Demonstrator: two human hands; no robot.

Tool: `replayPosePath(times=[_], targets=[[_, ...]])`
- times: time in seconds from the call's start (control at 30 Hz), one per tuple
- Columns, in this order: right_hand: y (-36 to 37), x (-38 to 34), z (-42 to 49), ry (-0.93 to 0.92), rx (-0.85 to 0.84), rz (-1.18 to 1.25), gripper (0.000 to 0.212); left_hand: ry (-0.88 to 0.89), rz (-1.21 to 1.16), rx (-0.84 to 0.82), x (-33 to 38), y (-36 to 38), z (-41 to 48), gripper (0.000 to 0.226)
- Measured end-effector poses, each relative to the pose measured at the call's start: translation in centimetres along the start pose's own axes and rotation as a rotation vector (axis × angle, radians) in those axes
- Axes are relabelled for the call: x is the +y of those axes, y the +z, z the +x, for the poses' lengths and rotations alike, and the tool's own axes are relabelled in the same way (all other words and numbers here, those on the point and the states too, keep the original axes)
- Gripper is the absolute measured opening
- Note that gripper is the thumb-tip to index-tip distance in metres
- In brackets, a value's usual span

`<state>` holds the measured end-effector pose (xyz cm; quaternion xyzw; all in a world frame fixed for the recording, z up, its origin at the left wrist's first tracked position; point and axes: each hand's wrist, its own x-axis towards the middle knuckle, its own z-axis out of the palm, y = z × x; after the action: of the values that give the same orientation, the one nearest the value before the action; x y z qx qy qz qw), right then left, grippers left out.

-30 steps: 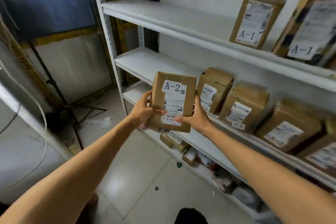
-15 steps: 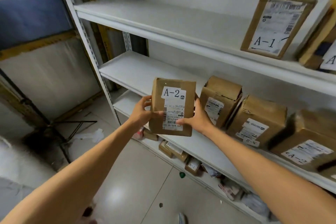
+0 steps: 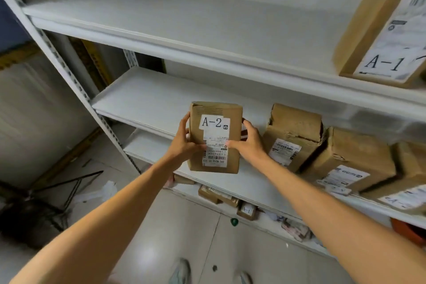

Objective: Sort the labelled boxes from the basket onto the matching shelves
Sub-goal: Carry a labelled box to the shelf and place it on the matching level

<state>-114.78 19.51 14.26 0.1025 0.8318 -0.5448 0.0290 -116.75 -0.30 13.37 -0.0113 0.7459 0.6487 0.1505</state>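
The left hand (image 3: 184, 145) and the right hand (image 3: 247, 143) grip the A-2 box (image 3: 215, 138) between them. Each clasps one side edge, with the thumbs laid across the front face near the shipping label and the fingers wrapped behind. The box is at the front edge of the middle shelf (image 3: 147, 104), to the left of a neighbouring box (image 3: 292, 136) and apart from it. Whether its base touches the shelf board cannot be told.

The step in hand looks like the placing. The A-1 box (image 3: 387, 37) stands on the top shelf (image 3: 161, 23), so the level below is probably the right one, though the labels on the boxes there are too blurred to confirm it. To do the step well, the person should set the base flat on the bare board left of the neighbour. The box should then be pushed back from the lip, and the hands should let go only once it stands by itself. A tall, narrow box left at the edge could tip forward.

The box stands upright with its long axis vertical. Its labelled face is turned out toward the person, with "A-2" reading right way up near the top and the barcode near the bottom.
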Motion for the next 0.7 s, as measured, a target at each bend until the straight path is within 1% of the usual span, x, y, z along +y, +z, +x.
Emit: replayPosePath(times=[0.1,0.17,0.23,0.3,0.37,0.43,0.47,0.5,0.6,0.7], targets=[[0.5,-0.9,0.8,0.031,0.121,0.029,0.075,0.085,0.107,0.013,1.7,-0.6,3.1,0.098],[0.7,-1.2,1.5,0.037,0.194,0.026,0.082,0.125,0.1,-0.003,2.9,-0.5,5.0,0.091],[0.9,-1.2,2.4,0.066,0.257,0.036,0.092,0.162,0.077,-0.056,3.6,-0.2,6.5,0.089],[1.3,-1.1,3.1,0.104,0.26,0.052,0.099,0.163,0.03,-0.115,3.4,-0.1,7.3,0.087],[1.9,-0.8,3.2,0.177,0.208,0.047,0.104,0.139,-0.006,-0.155,2.5,0.0,7.7,0.082],[2.7,-0.1,2.9,0.269,0.17,0.034,0.115,0.113,0.003,-0.193,1.0,0.1,7.9,0.082],[3.1,0.4,2.8,0.287,0.166,0.022,0.118,0.115,0.008,-0.208,0.3,0.1,8.0,0.083],[3.5,0.8,2.7,0.293,0.168,0.009,0.119,0.125,0.009,-0.22,-0.2,0.2,8.0,0.086],[3.9,1.2,2.7,0.29,0.23,-0.038,0.109,0.139,-0.002,-0.254,-0.8,0.3,8.0,0.094],[3.3,1.0,2.8,0.297,0.295,-0.051,0.113,0.123,-0.014,-0.323,-0.6,0.6,7.8,0.095]])
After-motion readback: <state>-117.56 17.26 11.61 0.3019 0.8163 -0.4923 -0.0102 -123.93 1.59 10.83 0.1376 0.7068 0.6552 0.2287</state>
